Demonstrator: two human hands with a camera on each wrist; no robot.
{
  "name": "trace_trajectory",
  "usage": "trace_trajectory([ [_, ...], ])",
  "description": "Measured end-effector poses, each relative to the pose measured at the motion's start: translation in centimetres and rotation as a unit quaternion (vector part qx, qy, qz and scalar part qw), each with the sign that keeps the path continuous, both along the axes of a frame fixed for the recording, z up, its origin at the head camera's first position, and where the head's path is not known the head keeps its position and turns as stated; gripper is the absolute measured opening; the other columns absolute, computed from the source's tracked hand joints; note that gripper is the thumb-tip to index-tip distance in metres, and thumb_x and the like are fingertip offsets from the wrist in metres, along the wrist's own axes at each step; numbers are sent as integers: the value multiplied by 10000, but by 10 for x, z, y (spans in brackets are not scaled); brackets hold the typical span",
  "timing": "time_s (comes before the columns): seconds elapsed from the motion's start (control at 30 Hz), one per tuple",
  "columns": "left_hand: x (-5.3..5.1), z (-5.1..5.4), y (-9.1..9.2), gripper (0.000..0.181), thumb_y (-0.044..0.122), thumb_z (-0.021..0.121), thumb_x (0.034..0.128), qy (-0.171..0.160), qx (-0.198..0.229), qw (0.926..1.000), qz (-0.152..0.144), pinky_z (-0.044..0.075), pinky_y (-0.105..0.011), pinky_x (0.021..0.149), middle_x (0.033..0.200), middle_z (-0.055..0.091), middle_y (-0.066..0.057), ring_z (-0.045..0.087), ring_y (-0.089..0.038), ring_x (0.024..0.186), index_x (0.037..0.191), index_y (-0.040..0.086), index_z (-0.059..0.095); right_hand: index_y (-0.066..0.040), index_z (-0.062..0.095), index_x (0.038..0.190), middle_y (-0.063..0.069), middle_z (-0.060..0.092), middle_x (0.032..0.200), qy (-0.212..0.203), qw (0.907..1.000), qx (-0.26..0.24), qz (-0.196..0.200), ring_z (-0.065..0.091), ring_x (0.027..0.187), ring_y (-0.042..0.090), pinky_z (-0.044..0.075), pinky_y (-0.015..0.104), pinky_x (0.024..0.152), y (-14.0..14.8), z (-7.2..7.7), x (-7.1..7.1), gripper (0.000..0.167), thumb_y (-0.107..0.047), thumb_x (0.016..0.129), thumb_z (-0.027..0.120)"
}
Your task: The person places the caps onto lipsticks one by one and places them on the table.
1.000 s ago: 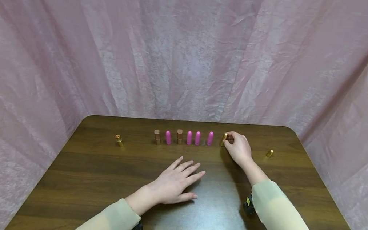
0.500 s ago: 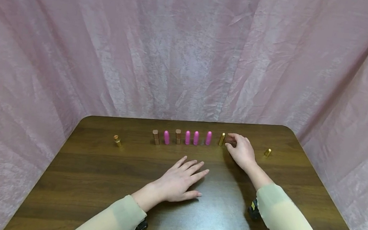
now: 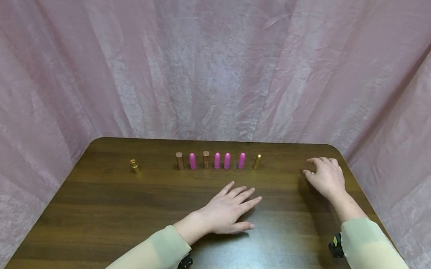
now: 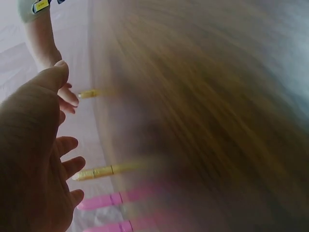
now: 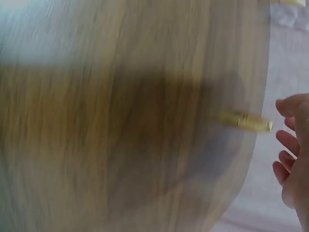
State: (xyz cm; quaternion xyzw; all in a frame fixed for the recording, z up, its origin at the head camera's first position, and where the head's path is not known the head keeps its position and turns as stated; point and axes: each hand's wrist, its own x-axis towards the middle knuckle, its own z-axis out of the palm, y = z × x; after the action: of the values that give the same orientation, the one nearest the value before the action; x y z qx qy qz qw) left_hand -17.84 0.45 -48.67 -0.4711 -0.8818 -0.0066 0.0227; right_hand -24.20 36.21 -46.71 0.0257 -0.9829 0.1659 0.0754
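My left hand (image 3: 228, 212) is over the middle of the table with fingers spread, holding nothing. At the right, my right hand (image 3: 327, 176) is beside a gold lipstick tube (image 5: 248, 122), thumb and fingers apart around its end; in the head view the hand mostly hides it. Another gold lipstick tube (image 3: 257, 162) stands upright at the right end of a row. The row also has several pink bullet-shaped tubes (image 3: 242, 160) and two rose-gold lipstick tubes (image 3: 206, 160). A third gold tube (image 3: 135, 166), with an orange-toned top, stands apart at the left.
The brown wooden table (image 3: 116, 211) has rounded far corners. Pink curtains (image 3: 206, 65) hang behind it and at its sides. A small transparent piece (image 3: 234, 165) appears between two pink tubes, too small to identify. Both wrist views are partly blurred.
My right hand has let go of the gold tube at the row's right end and moved right to the separate gold tube. The left hand has shifted slightly right, still spread.
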Motion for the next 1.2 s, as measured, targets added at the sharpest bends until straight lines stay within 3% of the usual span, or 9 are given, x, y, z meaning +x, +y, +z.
trace_trajectory([
  [0.27, 0, 5, 29, 789, 720, 336, 1001, -91, -134, 9999, 12, 94, -527, 1238, 1687, 232, -36, 243, -249, 1528, 1652, 298, 192, -14, 605, 1353, 224, 679, 1209, -681, 9973, 195, 214, 499, 1162, 498, 358, 658, 939, 29, 0, 8, 513, -334, 961, 683],
  [0.63, 4, 5, 64, 793, 755, 288, 987, -94, -388, 9992, 90, 91, -502, 1242, 1691, 217, 9, 232, -212, 1530, 1651, 342, 157, -21, 669, 1261, 120, 719, 1072, -622, 9964, 444, 355, 573, 1050, 414, 394, 617, 897, 26, 2, 5, 425, -293, 937, 703],
  [0.93, 6, 0, 65, 806, 771, 270, 978, -147, -465, 9988, 105, 81, -497, 1243, 1693, 208, 19, 218, -205, 1533, 1651, 345, 149, -34, 704, 1157, 47, 700, 907, -557, 9947, 738, 458, 610, 934, 367, 415, 589, 836, 20, 1, 1, 311, -239, 924, 709],
  [1.2, 6, -2, 54, 812, 771, 280, 977, -264, -435, 9986, 149, 58, -504, 1242, 1695, 200, 16, 213, -212, 1537, 1652, 340, 147, -19, 683, 1087, 60, 663, 870, -428, 9975, 317, 455, 600, 900, 351, 441, 546, 798, 15, 1, 5, 242, -167, 896, 680],
])
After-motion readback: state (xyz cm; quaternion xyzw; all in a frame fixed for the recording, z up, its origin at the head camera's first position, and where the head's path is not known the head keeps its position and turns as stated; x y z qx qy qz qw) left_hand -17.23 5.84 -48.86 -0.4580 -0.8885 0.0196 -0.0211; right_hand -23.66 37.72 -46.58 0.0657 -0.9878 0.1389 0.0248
